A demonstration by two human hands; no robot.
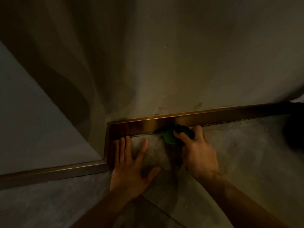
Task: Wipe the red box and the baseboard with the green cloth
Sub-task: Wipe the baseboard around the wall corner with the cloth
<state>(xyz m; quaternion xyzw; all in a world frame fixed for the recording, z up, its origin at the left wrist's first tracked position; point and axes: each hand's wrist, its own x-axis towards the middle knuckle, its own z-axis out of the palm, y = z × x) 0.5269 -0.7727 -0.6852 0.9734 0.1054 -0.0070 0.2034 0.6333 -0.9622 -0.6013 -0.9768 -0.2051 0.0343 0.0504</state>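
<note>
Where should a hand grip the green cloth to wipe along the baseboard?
Grip the bunched top of the green cloth, coming from above on the floor side, as the right hand does. Its wad sits low against the baseboard, so fingers over the top leave its face free to press on the strip.

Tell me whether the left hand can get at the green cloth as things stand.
Probably yes: the left hand lies flat on the floor beside the green cloth, nothing between, though the right hand grips it.
</note>
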